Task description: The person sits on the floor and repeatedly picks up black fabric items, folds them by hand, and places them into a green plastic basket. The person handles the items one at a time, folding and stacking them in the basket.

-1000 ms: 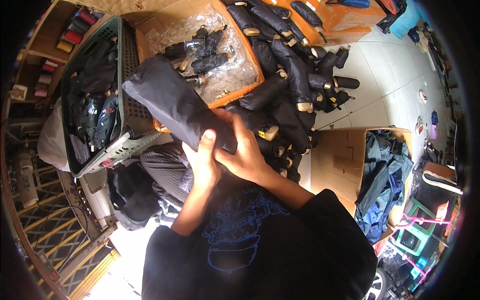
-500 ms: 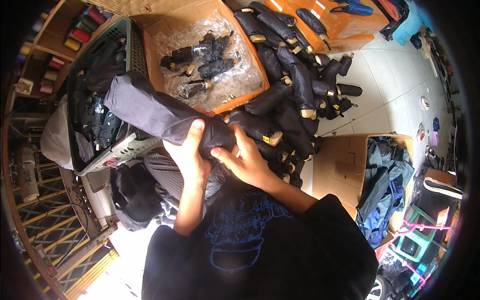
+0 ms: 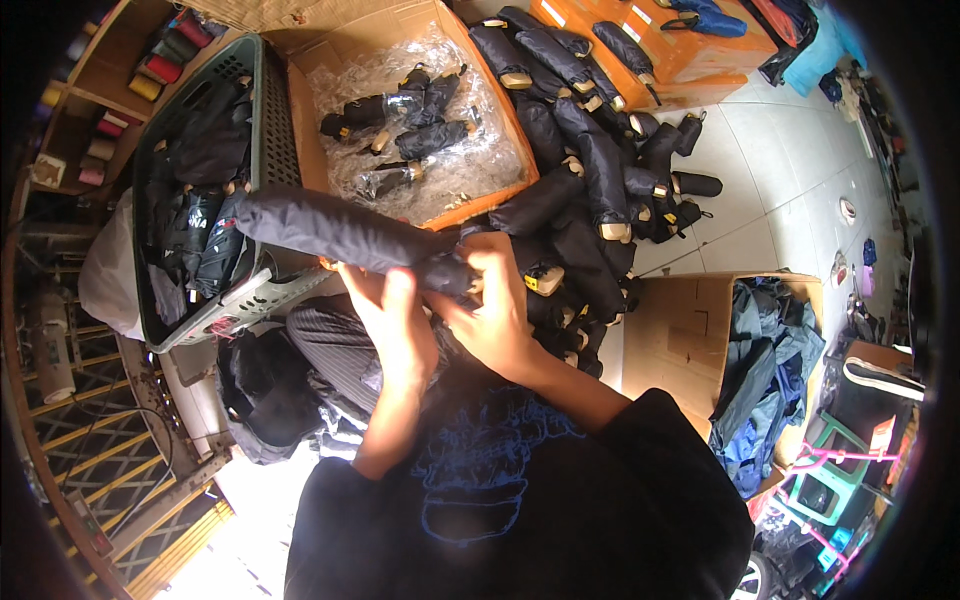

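Observation:
A folded umbrella (image 3: 335, 228) in a black fabric sleeve lies across both my hands, its far end pointing left over the basket's corner. My left hand (image 3: 393, 325) grips it from below near the middle, thumb along the near side. Around its right end, my right hand (image 3: 497, 305) is closed, and the fingers partly hide that end. Just beyond and to the right spreads a pile of similar black-sleeved umbrellas (image 3: 605, 190), several with pale handle ends showing.
Behind my hands, an open carton (image 3: 510, 130) holds clear plastic wrap and several umbrellas. A green-grey plastic basket (image 3: 272, 100) of dark umbrellas stands left. At right, another carton (image 3: 675, 335) contains blue and dark green fabric. Thread spools (image 3: 163, 70) fill a shelf at far left.
The sleeved umbrella has turned flatter and now looks narrower and tighter. My right hand has risen and wrapped round its right end; my left hand has shifted slightly down and right.

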`<state>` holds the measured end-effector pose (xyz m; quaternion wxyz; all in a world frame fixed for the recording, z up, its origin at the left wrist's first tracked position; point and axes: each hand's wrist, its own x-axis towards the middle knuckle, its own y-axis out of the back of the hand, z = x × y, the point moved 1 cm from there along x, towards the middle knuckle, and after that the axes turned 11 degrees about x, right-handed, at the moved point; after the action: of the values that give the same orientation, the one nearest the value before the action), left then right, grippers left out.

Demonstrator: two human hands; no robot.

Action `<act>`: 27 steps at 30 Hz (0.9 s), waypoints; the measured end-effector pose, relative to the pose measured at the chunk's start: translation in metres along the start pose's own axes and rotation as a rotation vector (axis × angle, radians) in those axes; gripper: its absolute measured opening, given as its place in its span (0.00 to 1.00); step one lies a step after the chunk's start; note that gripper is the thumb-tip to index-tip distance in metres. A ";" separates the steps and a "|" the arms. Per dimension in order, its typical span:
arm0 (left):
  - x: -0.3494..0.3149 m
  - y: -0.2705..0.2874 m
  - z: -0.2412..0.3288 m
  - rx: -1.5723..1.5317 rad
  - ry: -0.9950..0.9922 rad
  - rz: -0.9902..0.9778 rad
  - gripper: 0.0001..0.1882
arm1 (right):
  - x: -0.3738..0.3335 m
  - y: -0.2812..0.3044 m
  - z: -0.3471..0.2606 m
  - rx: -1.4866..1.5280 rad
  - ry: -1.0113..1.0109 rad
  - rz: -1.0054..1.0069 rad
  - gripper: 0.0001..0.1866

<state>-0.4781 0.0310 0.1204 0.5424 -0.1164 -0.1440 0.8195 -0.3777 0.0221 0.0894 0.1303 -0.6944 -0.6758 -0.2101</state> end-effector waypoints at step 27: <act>0.024 0.003 -0.018 0.083 0.054 -0.107 0.35 | 0.036 -0.020 0.013 1.257 -0.627 0.328 0.30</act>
<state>-0.4837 0.0539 0.1021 0.5934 -0.1079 -0.1013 0.7912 -0.3966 0.0608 0.0926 0.3348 -0.6084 -0.5616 0.4498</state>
